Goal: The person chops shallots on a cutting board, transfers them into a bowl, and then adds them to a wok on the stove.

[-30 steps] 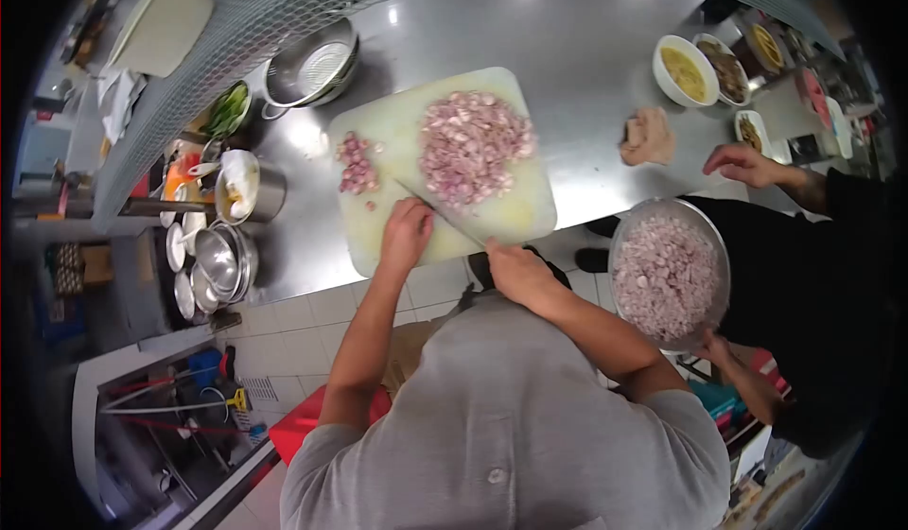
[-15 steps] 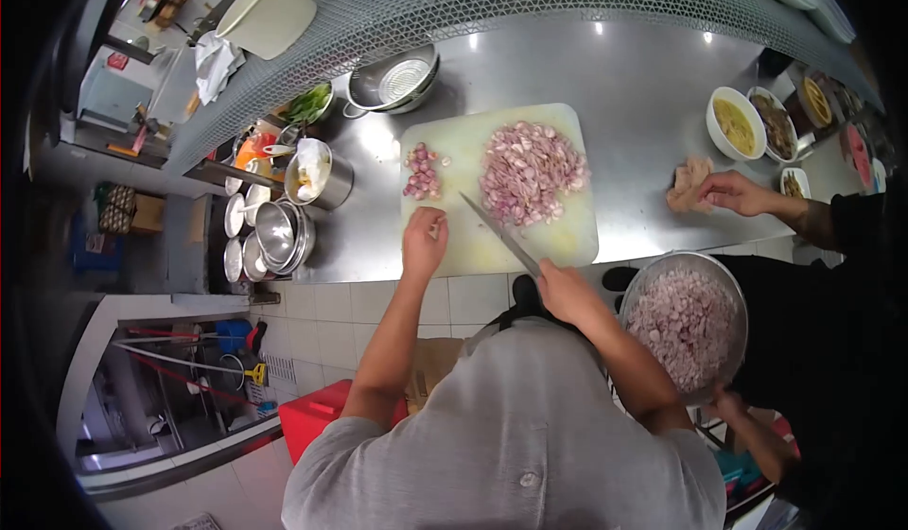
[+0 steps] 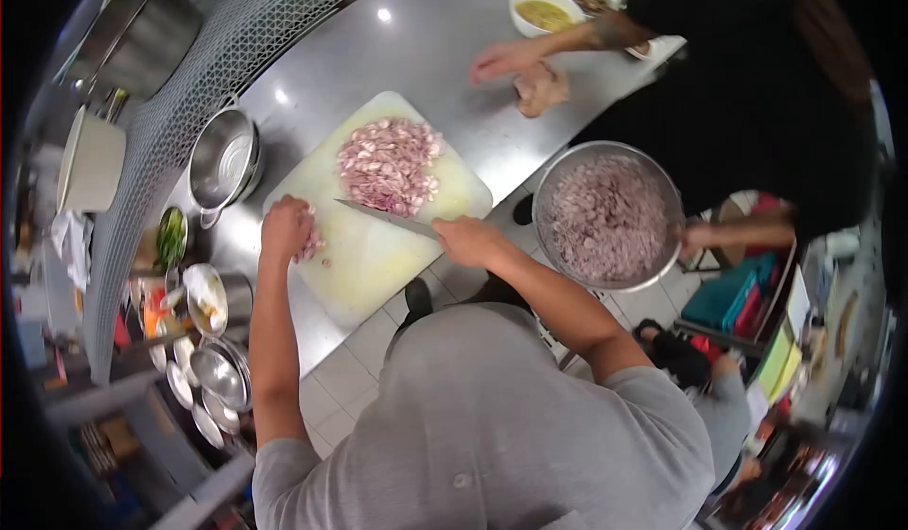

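Note:
My right hand [image 3: 467, 241] grips the handle of a knife [image 3: 388, 216], its blade lying low over the cutting board [image 3: 359, 275] along the near side of a heap of sliced shallots [image 3: 388, 165]. At the board's left edge, my left hand [image 3: 284, 229] is curled beside a small pile of whole shallots [image 3: 310, 243], partly covering it. The left fingers bend inward and look closed; whatever lies under them is hidden.
On my right, a co-worker's hand [image 3: 698, 239] holds a metal bowl of chopped shallots [image 3: 610, 218]; the other hand [image 3: 511, 59] is near a crumpled brown cloth [image 3: 541, 89]. A metal colander [image 3: 224, 159] and a steel pot [image 3: 232, 298] stand at left.
My view has turned to the right. My left hand has moved up to the small shallot pile. The co-worker's upper hand has come away from the cloth. The knife stays in my right hand.

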The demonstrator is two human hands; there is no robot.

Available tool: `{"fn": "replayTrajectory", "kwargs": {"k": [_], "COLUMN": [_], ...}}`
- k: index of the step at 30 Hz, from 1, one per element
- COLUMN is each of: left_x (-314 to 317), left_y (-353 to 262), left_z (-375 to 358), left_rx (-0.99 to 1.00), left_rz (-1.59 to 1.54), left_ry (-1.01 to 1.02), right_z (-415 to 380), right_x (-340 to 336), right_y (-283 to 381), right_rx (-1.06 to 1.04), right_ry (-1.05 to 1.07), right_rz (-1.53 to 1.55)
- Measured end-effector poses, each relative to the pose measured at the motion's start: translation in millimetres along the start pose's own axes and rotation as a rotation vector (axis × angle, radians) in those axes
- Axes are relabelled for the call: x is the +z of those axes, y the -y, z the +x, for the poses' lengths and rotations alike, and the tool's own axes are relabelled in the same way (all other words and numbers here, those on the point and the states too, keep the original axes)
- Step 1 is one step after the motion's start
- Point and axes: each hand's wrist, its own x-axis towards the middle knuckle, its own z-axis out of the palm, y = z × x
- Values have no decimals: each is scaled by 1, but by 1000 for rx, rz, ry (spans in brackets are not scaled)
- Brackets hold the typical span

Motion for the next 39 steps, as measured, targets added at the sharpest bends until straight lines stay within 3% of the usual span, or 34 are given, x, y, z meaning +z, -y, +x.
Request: {"fn": "replayTrajectory", "kwargs": {"k": [1,4,8,11,13,17,20,24,27,31,34,37,38,39], "left_x": [-8,-11,7,4,0,-3,-3,29,61,79,56,56,54,54], "left_y": [-5,-8,11,6,8,8,9,-17,-46,-50,-61,-53,-50,-45], "left_z": [1,-10,-2,-12,-10,0,-1,-40,-84,-116,-126,-132,-131,-128], "left_rx": [43,99,264,185,338,272,254,394,312,99,-49,33,164,170], "left_rz": [-5,91,81,-24,39,61,-26,-515,-744,-499,-499,-661,-585,-597], "left_ry": [-4,268,253,296,204,315,247,-100,-70,-269,-189,-298,-258,-262], "right_z": [8,14,16,3,-10,-33,-43,-39,-44,-52,-56,-63,-64,-62], "right_x": [-2,-5,2,13,25,72,96,123,116,120,115,119,119,123], "right_y": [4,25,39,59,77,95,101,85,92,97,95,106,108,108], "right_rx": [14,94,196,228,230,224,202,155,190,193,144,155,161,169], "right_ry": [-30,-81,-174,-243,-289,-272,-260,-287,-224,-176,-166,-176,-179,-185], "right_rz": [-32,-84,-137,-141,-138,28,126,238,281,237,201,185,144,134]}}
